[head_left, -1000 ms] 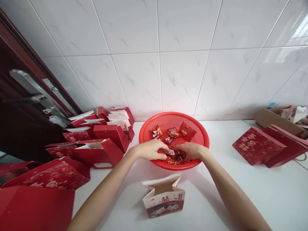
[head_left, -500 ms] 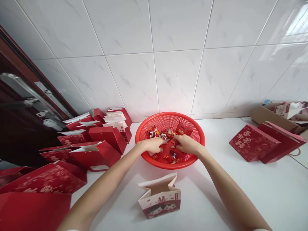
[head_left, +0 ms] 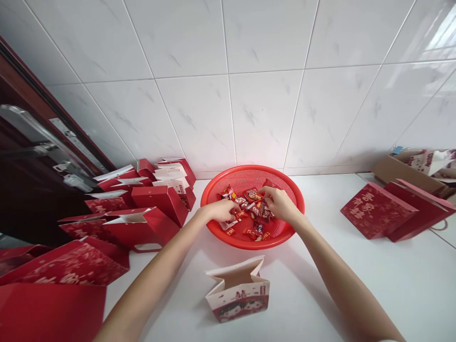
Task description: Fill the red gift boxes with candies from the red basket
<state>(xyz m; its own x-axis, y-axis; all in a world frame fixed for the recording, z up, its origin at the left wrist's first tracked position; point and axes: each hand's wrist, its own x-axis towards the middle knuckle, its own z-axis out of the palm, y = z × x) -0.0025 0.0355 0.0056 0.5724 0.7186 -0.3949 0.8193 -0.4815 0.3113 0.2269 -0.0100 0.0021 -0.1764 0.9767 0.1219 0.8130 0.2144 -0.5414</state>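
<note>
While your half-closed right hand (head_left: 280,203) curls over the wrapped sweets (head_left: 253,207) in the red basket (head_left: 249,243), your left hand (head_left: 221,211) rests just beside them; any grip is unclear, and they point every way, sharing no long axis.

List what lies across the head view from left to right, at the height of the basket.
dark wooden door → red gift bags standing in a row → red plastic mesh basket → red printed gift bags lying flat

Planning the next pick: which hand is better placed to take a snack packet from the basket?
Right, probably: the right hand is over the middle of the snack packets, fingers on them, while the left hand touches only their edge, nearer the red plastic basket's rim.
</note>
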